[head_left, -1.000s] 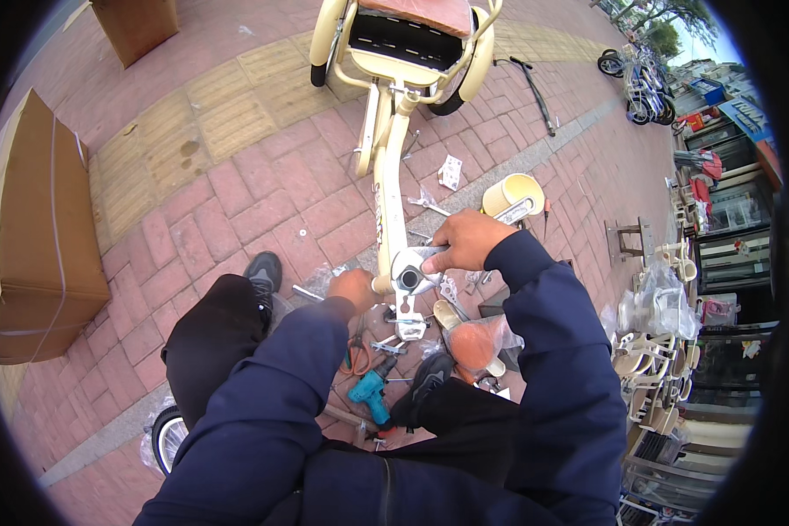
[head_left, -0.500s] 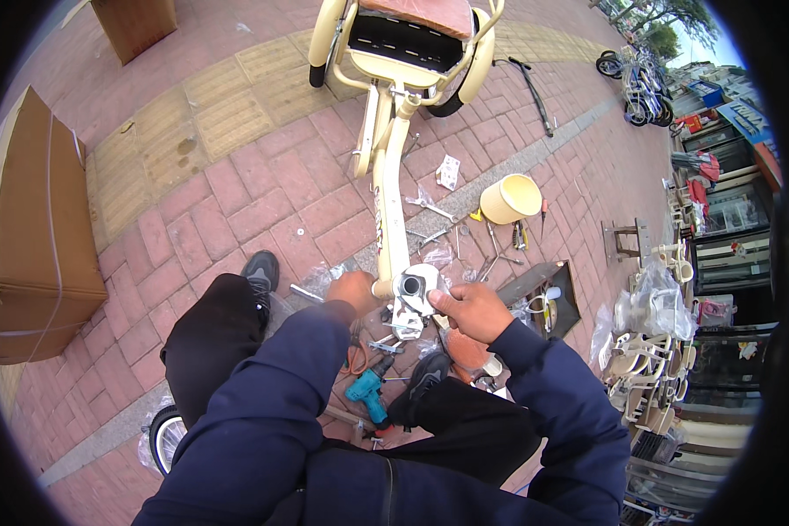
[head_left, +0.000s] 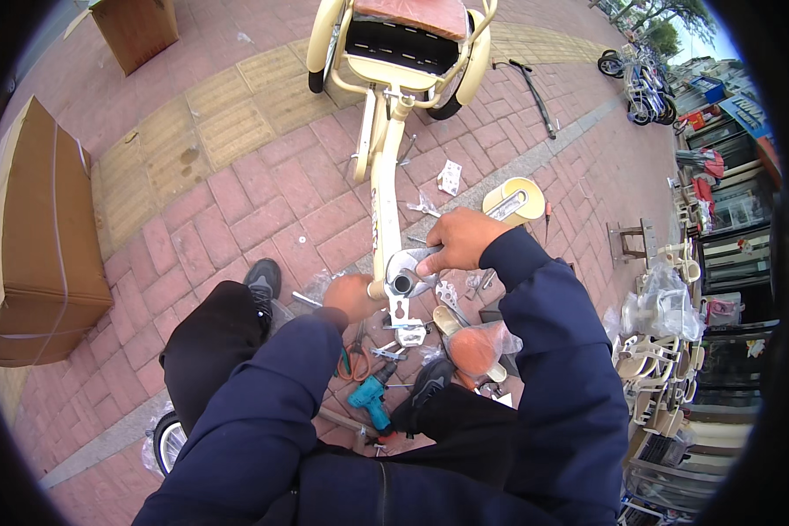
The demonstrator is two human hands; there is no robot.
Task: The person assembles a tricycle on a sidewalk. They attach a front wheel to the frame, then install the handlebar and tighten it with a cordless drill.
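A cream tricycle frame [head_left: 384, 202] stretches away from me, its front tube end toward my body. My left hand [head_left: 349, 298] is closed round the left side of that front end, slightly smeared. In my right hand [head_left: 466, 239] is a large silver wrench [head_left: 502, 209]; its handle points far right, over a yellow bucket [head_left: 526, 197]. The wrench's wide jaw lies round the top of the front tube [head_left: 402, 284]. Just below the tube hangs a silver bracket [head_left: 399, 309] with a clear reflector [head_left: 409, 336].
A teal cordless drill [head_left: 370, 396] and orange-handled scissors [head_left: 354, 361] lie between my feet. An orange round part [head_left: 472, 351] in plastic is nearby. A tall carton [head_left: 48, 237] stands left, a floor pump [head_left: 535, 98] far right, and wrapped cream parts [head_left: 657, 311] to the right.
My right hand has moved up and away from me, swinging the wrench handle out over the bucket. My left hand stays at the tube. The bracket and reflector below now show more clearly.
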